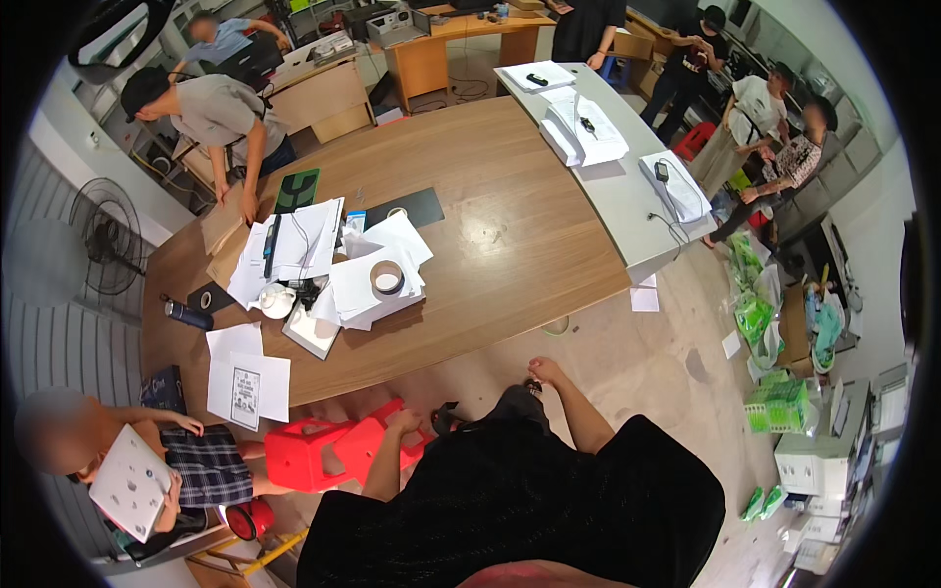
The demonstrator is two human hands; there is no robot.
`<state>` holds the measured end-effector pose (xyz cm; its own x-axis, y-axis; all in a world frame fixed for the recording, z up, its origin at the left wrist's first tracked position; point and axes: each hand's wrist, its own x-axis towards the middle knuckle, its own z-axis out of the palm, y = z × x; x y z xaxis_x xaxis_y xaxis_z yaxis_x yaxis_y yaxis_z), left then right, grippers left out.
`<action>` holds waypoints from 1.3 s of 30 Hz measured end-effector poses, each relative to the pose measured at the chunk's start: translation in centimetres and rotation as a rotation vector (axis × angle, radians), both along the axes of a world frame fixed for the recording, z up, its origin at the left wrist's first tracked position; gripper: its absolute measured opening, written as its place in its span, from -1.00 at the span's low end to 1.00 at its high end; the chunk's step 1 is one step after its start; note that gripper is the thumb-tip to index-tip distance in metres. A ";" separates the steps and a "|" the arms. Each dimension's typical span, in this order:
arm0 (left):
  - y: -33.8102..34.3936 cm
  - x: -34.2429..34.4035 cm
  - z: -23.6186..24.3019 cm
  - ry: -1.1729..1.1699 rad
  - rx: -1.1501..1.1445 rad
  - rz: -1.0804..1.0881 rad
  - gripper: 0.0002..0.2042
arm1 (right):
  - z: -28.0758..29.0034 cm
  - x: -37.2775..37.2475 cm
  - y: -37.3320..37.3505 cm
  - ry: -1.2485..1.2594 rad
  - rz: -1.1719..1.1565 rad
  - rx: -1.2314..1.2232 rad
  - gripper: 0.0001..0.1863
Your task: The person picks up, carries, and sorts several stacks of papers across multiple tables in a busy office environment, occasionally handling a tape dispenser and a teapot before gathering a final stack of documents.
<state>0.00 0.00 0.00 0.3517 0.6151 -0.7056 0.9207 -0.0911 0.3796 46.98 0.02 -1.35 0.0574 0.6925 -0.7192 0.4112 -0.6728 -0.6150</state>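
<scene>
My left hand (404, 421) hangs low in front of a red plastic stool (365, 453), overlapping its edge in the picture. Its fingers look curled; whether they grip the stool I cannot make out. A second red stool (294, 459) stands against the first, to its left. Ahead of my body, my right hand (542, 370) is held over the floor with fingers curled in and nothing visible in them. Just beyond both hands runs the near edge of a large brown wooden table (490, 235).
Paper stacks (377, 284), a tape roll (387, 277) and a dark bottle (188, 314) occupy the table's left. A grey table (627, 196) adjoins at right. A seated person holds a laptop (132, 482); another leans over the table. Green packages (779, 404) line the right wall.
</scene>
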 end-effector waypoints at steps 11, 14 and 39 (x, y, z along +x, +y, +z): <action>3.1 -3.6 1.5 -0.126 -0.005 0.304 -0.68 | 4.5 -4.1 -10.0 0.013 -0.255 -0.338 -0.67; 3.6 -2.4 2.3 -0.142 -0.088 0.377 -0.65 | 5.2 -2.3 -7.6 -0.006 -0.281 -0.377 -0.68; 8.2 0.7 6.8 -0.681 -0.431 1.379 -0.76 | 13.9 -24.1 43.9 0.282 0.613 0.707 -0.74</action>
